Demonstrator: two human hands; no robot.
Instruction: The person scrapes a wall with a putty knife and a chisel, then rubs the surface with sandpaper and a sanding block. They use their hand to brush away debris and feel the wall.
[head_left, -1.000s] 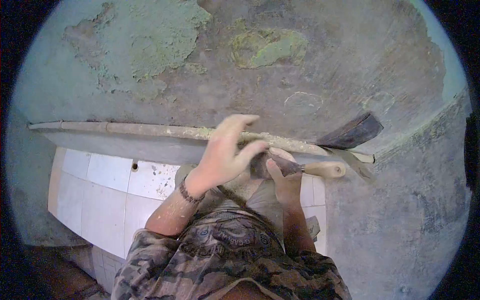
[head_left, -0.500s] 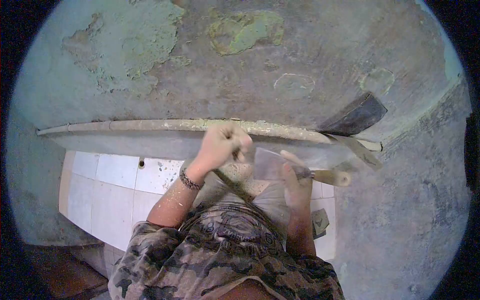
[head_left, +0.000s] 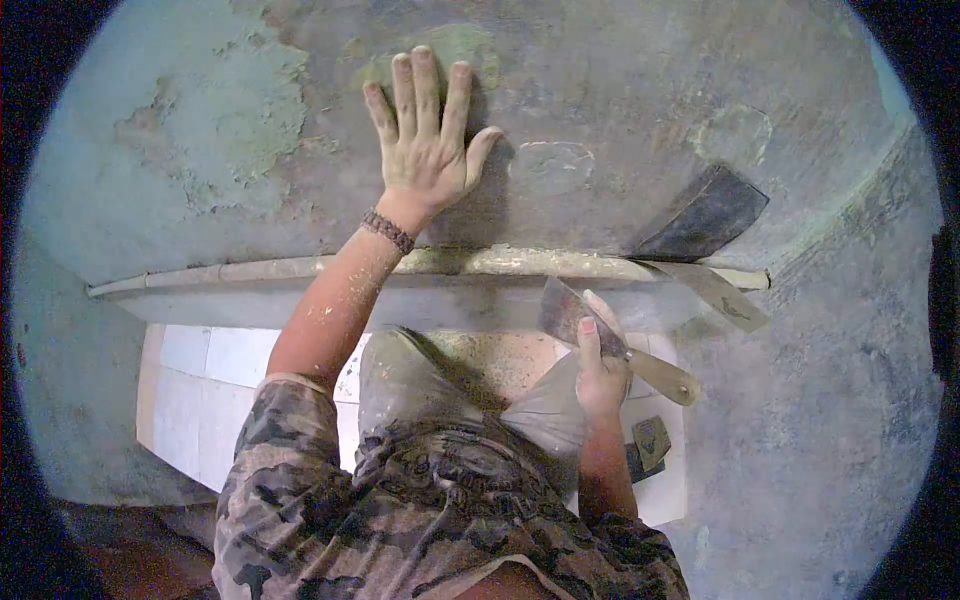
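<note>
Left hand (head_left: 425, 150) has risen, now flat, fingers spread on wall (head_left: 620, 90); right hand (head_left: 598, 365) grips scraper (head_left: 600, 330). Feel for loose patches first.

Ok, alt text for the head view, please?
A person's left hand presses flat, fingers spread, on a worn grey-green plastered wall, while the right hand holds a wooden-handled metal putty knife below a pale horizontal pipe.

The putty knife (head_left: 590, 330) handle's middle is hidden by right-hand fingers (head_left: 589, 345) (blade shows).
</note>
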